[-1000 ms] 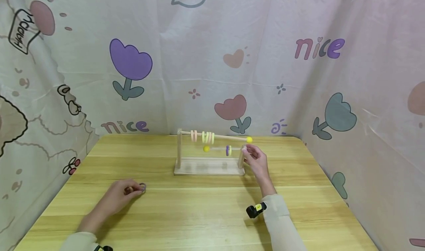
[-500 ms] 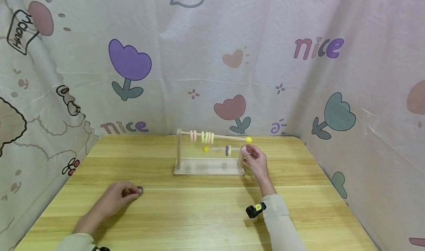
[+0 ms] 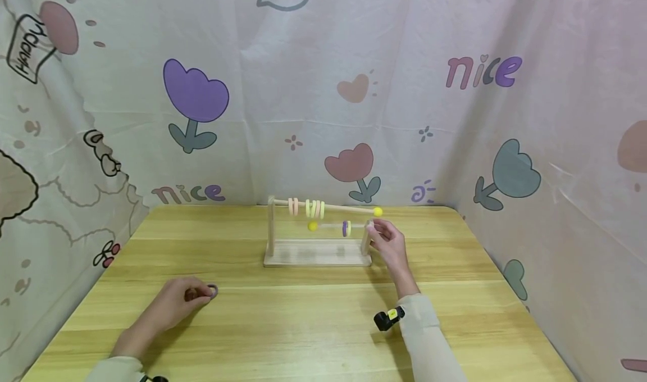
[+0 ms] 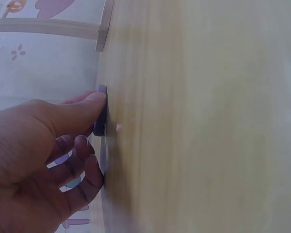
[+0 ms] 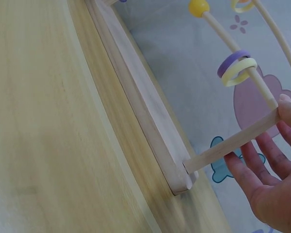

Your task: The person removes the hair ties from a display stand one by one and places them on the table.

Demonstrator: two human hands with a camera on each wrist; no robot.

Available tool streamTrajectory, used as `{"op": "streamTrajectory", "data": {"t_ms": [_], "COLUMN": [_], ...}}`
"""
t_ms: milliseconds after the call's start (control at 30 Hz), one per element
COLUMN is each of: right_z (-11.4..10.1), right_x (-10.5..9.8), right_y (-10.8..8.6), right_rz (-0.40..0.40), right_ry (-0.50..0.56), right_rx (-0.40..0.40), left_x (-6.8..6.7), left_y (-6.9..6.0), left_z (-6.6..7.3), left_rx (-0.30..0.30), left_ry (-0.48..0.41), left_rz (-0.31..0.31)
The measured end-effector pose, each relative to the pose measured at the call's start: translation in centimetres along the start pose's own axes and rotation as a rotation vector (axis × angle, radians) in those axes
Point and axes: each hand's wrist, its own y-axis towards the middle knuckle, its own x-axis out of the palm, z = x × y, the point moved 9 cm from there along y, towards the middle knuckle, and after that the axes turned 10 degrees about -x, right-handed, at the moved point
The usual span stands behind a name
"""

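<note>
Two rings [image 5: 232,62], purple and yellow, sit on the lower rod [image 5: 222,34] beside your right hand [image 3: 391,243], whose thumb and fingers hold the short post [image 5: 218,153] of the wooden stand [image 3: 318,253]. Your left hand [image 3: 179,300] pinches another purple ring [image 4: 100,125] near the table [image 3: 303,326], with open tabletop toward the stand. Pink and yellow rings [image 3: 322,210] line the upper rod [image 3: 349,208]. The backdrop [image 3: 283,90] reads "nice" twice and "Happy"; the table's far edge runs behind the stand.

A pale cloth [image 3: 283,62] printed with a purple tulip [image 3: 196,95], a heart [image 3: 353,89] and the word "nice" [image 3: 487,73] hangs behind a wooden table [image 3: 293,326]
</note>
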Motion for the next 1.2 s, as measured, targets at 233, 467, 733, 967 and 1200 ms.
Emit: {"op": "streamTrajectory", "data": {"t_ms": [233, 467, 733, 967, 1200], "right_z": [-0.1, 0.0, 0.0, -0.1, -0.3], "right_x": [0.0, -0.1, -0.1, 0.0, 0.1], "right_y": [0.0, 0.1, 0.1, 0.0, 0.1], "right_rz": [-0.007, 0.003, 0.007, 0.008, 0.0], "right_ry": [0.008, -0.003, -0.007, -0.003, 0.002], "right_rx": [-0.011, -0.022, -0.032, -0.032, -0.045], "left_x": [0.0, -0.7, 0.0, 1.8, 3.3], "left_y": [0.2, 0.8, 1.4, 2.6, 3.6], "left_z": [0.0, 1.6, 4.6, 6.2, 8.0], "left_rx": [-0.045, -0.007, 0.099, 0.109, 0.12], "left_ry": [-0.01, -0.022, -0.06, -0.066, -0.101], "left_rz": [-0.002, 0.088, 0.096, 0.07, 0.042]}}
